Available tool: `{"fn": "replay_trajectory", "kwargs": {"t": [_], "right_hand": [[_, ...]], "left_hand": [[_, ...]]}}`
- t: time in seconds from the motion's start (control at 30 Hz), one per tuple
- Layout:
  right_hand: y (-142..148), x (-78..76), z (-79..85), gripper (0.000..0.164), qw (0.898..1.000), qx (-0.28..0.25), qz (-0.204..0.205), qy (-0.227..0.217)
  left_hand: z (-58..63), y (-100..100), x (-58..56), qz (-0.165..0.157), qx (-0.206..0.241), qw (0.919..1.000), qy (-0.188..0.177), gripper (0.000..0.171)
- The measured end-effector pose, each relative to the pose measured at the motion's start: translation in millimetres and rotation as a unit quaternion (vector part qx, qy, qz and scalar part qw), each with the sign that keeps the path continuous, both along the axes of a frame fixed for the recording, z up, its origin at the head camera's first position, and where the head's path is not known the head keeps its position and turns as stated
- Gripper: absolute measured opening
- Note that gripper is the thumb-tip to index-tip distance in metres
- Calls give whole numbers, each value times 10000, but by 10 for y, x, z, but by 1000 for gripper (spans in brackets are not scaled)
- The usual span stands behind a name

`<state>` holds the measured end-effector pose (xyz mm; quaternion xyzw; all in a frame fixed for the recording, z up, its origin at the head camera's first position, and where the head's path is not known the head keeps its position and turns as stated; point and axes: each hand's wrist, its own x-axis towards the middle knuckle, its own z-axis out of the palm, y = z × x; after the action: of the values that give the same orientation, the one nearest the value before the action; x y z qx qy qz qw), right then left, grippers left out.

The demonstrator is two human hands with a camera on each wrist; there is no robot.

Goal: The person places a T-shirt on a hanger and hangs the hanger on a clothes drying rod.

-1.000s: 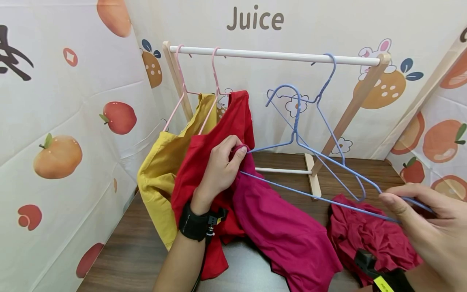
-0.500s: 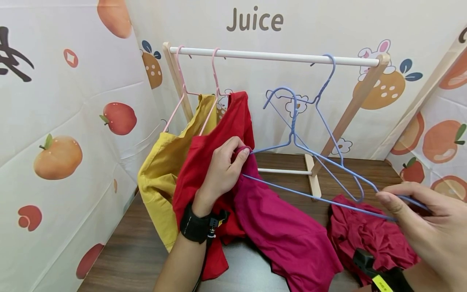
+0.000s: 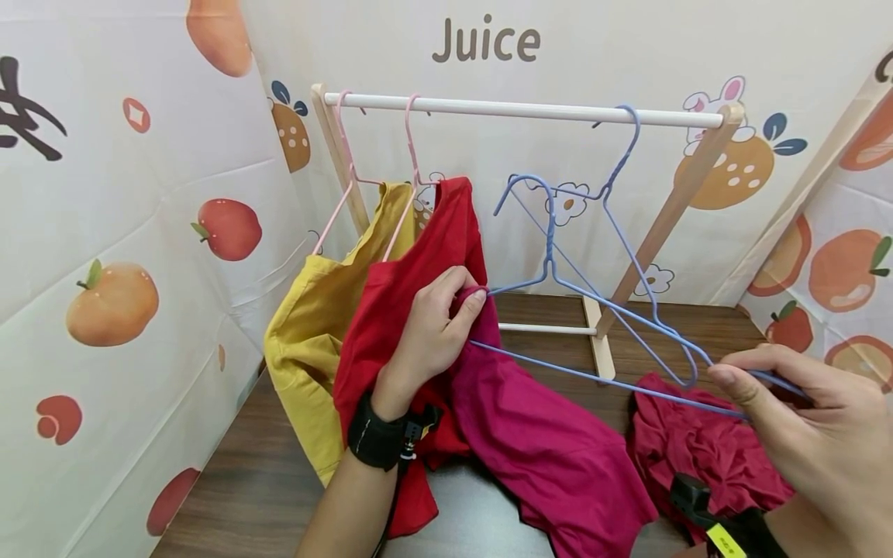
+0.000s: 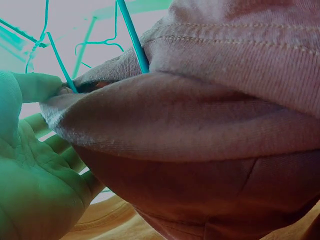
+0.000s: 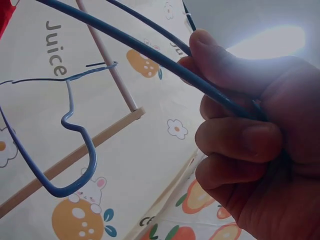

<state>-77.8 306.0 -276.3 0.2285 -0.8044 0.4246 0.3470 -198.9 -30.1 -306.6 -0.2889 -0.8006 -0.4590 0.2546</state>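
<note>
My left hand [image 3: 436,325] pinches the edge of a magenta T-shirt [image 3: 544,442], thumb on top. The shirt hangs down to the table from there. A blue wire hanger [image 3: 614,310] has its left end inside the shirt's opening; in the left wrist view the hanger's wires run in past the shirt fabric [image 4: 190,120]. My right hand [image 3: 802,434] grips the hanger's right end, and the right wrist view shows fingers [image 5: 240,140] curled round the blue wire. The hanger's hook points up and left, in front of the rack.
A rack with a white rod [image 3: 516,107] stands behind. On it hang a yellow garment [image 3: 300,310] and a red garment [image 3: 398,310] on pink hangers, plus another blue hanger [image 3: 633,256]. A crumpled dark red garment [image 3: 705,442] lies on the table [image 3: 237,496] at right.
My right hand has moved left, carrying the blue hanger further left toward the magenta T-shirt. My left hand has shifted slightly right and down, still pinching the shirt.
</note>
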Motion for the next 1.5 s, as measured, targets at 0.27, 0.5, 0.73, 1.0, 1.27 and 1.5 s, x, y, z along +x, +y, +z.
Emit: {"fn": "replay_trajectory", "kwargs": {"t": [0.27,0.5,0.73,1.0,1.27,1.5], "right_hand": [[-1,-11,-2,12,9997,45,-235,104],[-7,-9,1,12,9997,-101,-220,41],[-9,7,8,12,9993,13,-376,55],[-8,20,2,12,9996,-136,-230,-57],[125,4,-92,23,9670,-1356,2072,-605],[7,-101,-80,39,8155,-3014,4931,-306]], "left_hand": [[-8,-5,7,-103,40,9999,-94,11],[8,-28,-1,-327,204,9989,-257,17],[14,-52,-11,-414,12,9990,-182,7],[4,-64,-22,-320,118,9994,-30,3],[4,-58,-26,-115,252,9996,89,9],[0,-60,-26,-85,434,9990,39,11]]}}
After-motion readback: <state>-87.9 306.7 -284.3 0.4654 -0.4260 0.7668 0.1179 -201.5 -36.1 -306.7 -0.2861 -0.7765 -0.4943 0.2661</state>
